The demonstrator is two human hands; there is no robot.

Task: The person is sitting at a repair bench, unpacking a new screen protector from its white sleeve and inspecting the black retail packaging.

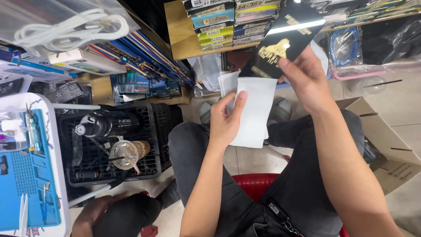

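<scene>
Through the head camera I saw my left hand [224,123] pinching one white sleeve [254,112], thumb pressed flat on its face to steady it. My right hand [305,79] gripped one black packet [280,44] by its lower edge, fingers closed, just above the sleeve as if drawn out of it.

It was a small phone-accessory repair shop: stacked flat packaged goods [232,22] on a wooden shelf [177,39], bagged cables [66,28], blue repair mat [26,184] with tools.
</scene>
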